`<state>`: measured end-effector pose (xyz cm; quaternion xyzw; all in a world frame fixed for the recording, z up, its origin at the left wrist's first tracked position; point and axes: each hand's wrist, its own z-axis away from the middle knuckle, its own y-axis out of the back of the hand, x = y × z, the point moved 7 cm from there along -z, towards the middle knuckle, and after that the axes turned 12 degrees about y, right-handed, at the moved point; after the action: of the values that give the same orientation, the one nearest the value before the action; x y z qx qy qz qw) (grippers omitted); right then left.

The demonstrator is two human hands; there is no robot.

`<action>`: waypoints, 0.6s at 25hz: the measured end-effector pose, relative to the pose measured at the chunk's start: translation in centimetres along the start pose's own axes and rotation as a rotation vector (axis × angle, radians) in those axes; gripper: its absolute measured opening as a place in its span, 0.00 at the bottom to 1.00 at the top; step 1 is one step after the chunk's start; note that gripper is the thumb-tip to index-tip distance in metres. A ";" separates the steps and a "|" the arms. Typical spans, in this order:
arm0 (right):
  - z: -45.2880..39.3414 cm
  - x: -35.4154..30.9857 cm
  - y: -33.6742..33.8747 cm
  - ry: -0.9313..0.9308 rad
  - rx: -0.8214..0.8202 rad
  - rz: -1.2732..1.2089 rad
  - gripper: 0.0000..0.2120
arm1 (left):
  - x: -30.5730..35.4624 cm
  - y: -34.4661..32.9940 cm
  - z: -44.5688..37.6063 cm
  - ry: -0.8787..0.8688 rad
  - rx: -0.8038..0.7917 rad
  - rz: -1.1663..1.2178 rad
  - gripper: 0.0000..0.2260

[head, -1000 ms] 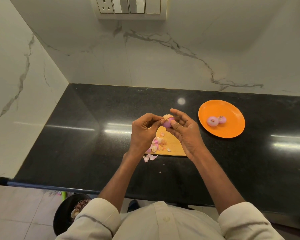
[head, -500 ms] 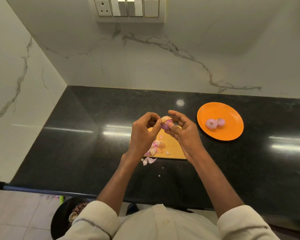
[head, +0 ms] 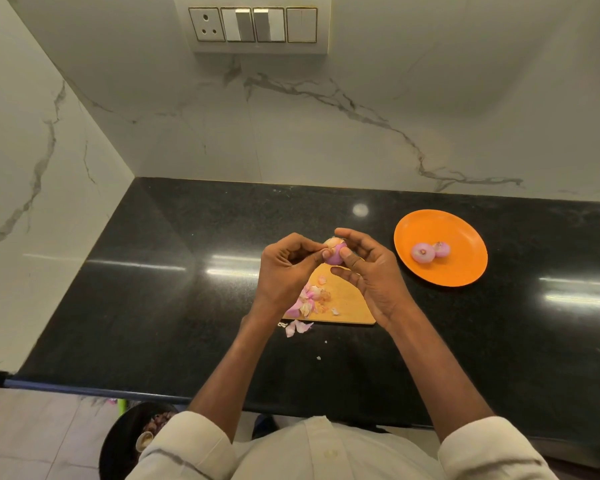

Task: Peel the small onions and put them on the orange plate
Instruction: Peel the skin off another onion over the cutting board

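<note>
Small pink onion (head: 335, 252): gripped by right hand (head: 371, 275); left hand (head: 284, 271) has returned, pinching its remaining papery skin. Peeling unfinished; orange round plate (head: 465, 268) lies right of the grip.

Soft, even indoor light fell from above. The glossy black desk (head: 174, 271) threw back white streaks of glare left and right of the hands, and a round spot beyond them. The picture was sharp at the middle, and wide-angle bending curved the wall (head: 49, 168) edges.
</note>
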<state>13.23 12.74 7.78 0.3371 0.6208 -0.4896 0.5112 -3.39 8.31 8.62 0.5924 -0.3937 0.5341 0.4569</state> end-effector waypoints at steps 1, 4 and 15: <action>0.0 0.0 0.1 0.000 -0.001 0.005 0.13 | 0.2 0.0 0.0 -0.004 -0.009 -0.027 0.07; 0.1 0.2 0.4 -0.001 -0.001 0.015 0.12 | 0.3 -0.1 0.0 -0.002 -0.039 -0.092 0.07; 0.1 0.2 0.1 0.060 0.018 0.081 0.14 | 0.4 -0.4 0.1 -0.025 0.050 -0.209 0.10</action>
<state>13.30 12.70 7.60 0.3811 0.6174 -0.4635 0.5088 -2.89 8.34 8.94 0.6481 -0.3218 0.4858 0.4904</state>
